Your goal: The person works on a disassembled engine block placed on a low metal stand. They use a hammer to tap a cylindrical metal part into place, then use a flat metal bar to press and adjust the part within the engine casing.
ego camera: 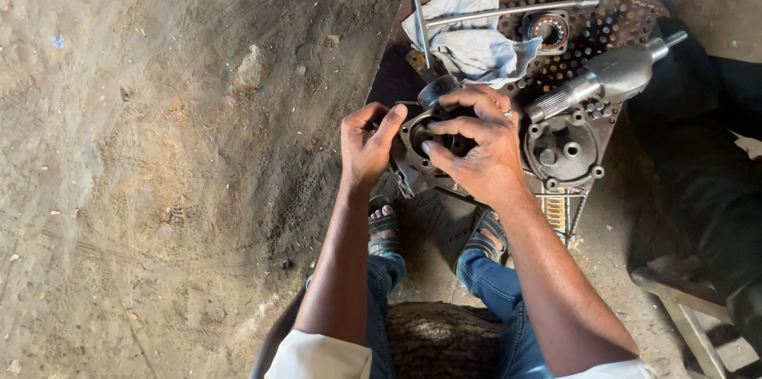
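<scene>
Two hands working a dark metal housing on a perforated bench.

The left hand is bracing the housing at its left edge, fingers curled against it, seemingly to keep it from shifting. The right hand is lying over its round opening, fingers bent and gripping the rim. Farther right, a cloth, a bearing, a splined shaft and a flanged cover are lying within reach.

Dark, greasy round metal housing with central bore, tilted toward the viewer, at the near left edge of the perforated metal plate. Gripped from both sides, bore partly covered by fingers.
</scene>
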